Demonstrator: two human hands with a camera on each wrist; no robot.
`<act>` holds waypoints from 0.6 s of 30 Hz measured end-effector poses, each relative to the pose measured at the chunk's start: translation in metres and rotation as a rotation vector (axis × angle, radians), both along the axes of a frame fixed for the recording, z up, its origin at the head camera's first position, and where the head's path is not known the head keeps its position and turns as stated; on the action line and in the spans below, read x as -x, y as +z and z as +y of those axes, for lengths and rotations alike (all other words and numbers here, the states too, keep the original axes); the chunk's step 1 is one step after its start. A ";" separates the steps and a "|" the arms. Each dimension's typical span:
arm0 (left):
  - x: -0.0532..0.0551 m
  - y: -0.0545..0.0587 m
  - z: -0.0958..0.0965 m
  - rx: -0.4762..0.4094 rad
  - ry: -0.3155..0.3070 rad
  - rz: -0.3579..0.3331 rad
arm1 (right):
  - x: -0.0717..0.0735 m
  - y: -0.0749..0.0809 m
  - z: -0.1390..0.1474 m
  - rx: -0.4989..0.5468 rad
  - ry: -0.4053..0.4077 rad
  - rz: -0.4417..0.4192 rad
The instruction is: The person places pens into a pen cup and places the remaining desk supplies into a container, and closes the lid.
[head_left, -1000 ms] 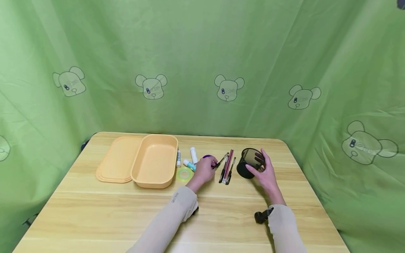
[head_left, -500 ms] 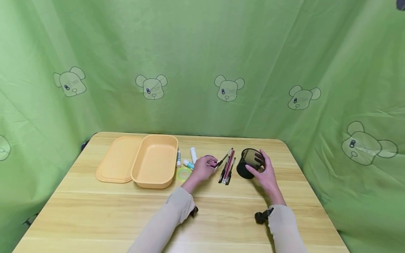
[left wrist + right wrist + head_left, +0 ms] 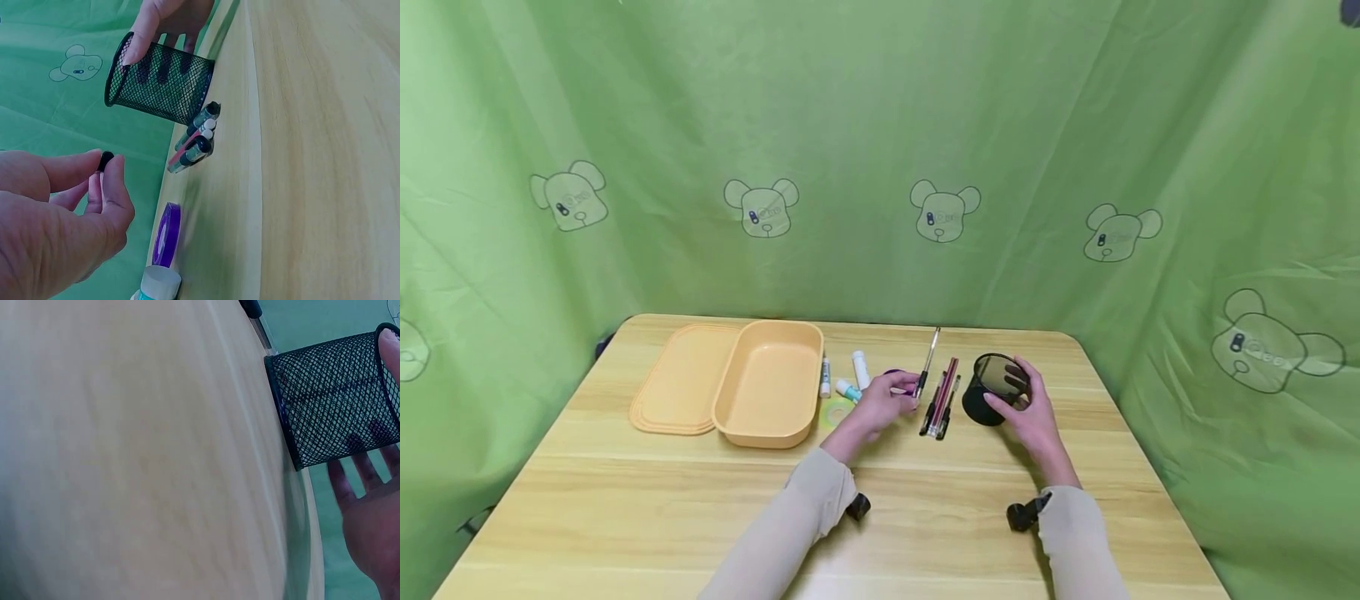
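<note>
Cup [image 3: 325, 394], cylindrical, blk wire mesh, gripped by R hand [image 3: 1032, 417], R side of wood-grain tbl [image 3: 940, 525]. L hand [image 3: 878, 407] pinches 1 slim pen [image 3: 929, 354] by blk end. Lying: 2 dark pens [image 3: 951, 407], 2 tape rings [image 3: 166, 234], 3 wht tubes [image 3: 860, 369]; 1 plastic box [image 3: 767, 392].

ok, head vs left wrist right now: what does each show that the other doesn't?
Head only: the orange box, the flat lid next to it, the yellow-green tape roll and the beige sleeves.

Left wrist only: the wire weave of the black cup, clearly resolved, and the black end of the pen seen end-on.

Both: left hand pinching that pen, right hand holding the cup, the pen cluster, purple ring, table, green curtain.
</note>
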State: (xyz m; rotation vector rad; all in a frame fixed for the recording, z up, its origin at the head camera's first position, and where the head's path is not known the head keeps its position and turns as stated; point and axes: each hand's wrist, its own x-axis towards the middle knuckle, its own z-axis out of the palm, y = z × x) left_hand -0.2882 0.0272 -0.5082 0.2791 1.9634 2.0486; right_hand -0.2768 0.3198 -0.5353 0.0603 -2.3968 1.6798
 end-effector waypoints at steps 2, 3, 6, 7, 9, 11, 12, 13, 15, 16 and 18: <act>-0.001 0.000 0.000 -0.015 -0.006 0.000 | 0.001 0.000 0.001 -0.019 -0.014 -0.001; -0.001 0.001 -0.001 -0.021 -0.009 0.002 | 0.001 0.000 0.001 -0.025 -0.020 -0.003; -0.002 0.000 -0.001 -0.034 -0.014 0.000 | 0.002 0.000 0.002 -0.041 -0.029 -0.007; -0.002 0.000 -0.002 -0.038 -0.014 -0.004 | 0.002 0.000 0.002 -0.047 -0.031 -0.008; -0.003 0.000 -0.002 -0.043 -0.017 -0.013 | 0.003 0.000 0.003 -0.057 -0.029 -0.007; -0.003 0.000 -0.004 -0.045 -0.021 -0.024 | 0.003 0.001 0.003 -0.064 -0.028 -0.007; -0.003 0.000 -0.004 -0.045 -0.025 -0.027 | 0.003 0.001 0.003 -0.064 -0.029 -0.008; -0.003 0.001 -0.005 -0.044 -0.030 -0.032 | 0.002 0.001 0.002 -0.069 -0.029 -0.007; -0.003 0.004 -0.007 -0.039 -0.039 -0.043 | 0.002 0.001 0.002 -0.072 -0.031 -0.007; -0.003 0.005 -0.008 -0.036 -0.040 -0.044 | 0.001 0.001 0.001 -0.073 -0.030 -0.010; -0.004 0.008 -0.008 -0.022 -0.046 -0.038 | -0.001 0.001 0.003 -0.084 -0.033 -0.026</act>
